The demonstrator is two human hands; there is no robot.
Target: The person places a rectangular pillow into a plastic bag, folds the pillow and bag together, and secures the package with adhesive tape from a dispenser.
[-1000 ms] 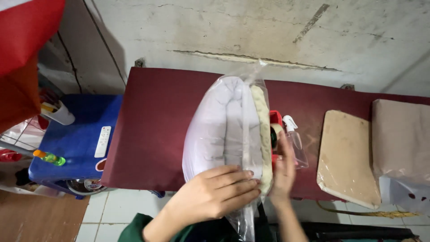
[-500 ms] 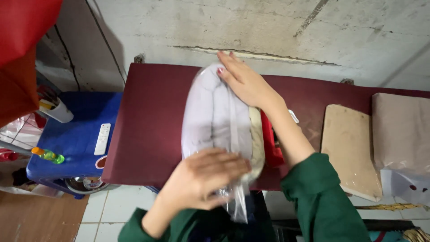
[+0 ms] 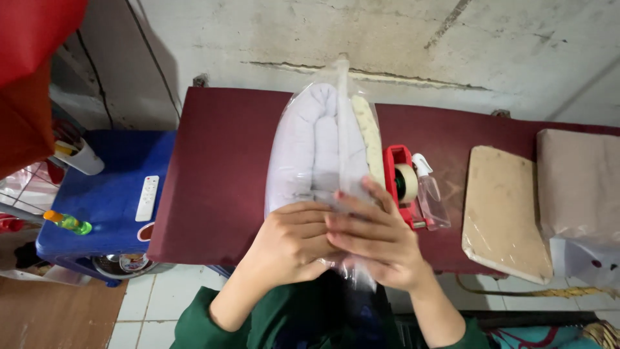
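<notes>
Holding the near end of a clear plastic bag [image 3: 316, 148] stuffed with white folded cloth, the left hand [image 3: 290, 242] and right hand [image 3: 374, 239] both have a closed grip on it. The bag stands on edge on the maroon worktop [image 3: 219, 168]. A red tape dispenser [image 3: 402, 181] and a spray bottle [image 3: 431, 194] sit just beside it.

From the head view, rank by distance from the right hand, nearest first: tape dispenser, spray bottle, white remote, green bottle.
Measured from the right hand:
1. Tape dispenser, red, just above the hand on the maroon table.
2. Spray bottle, clear, right beside the dispenser; nearly a tie.
3. White remote, far left on the blue stool.
4. Green bottle, at the stool's left edge.
</notes>
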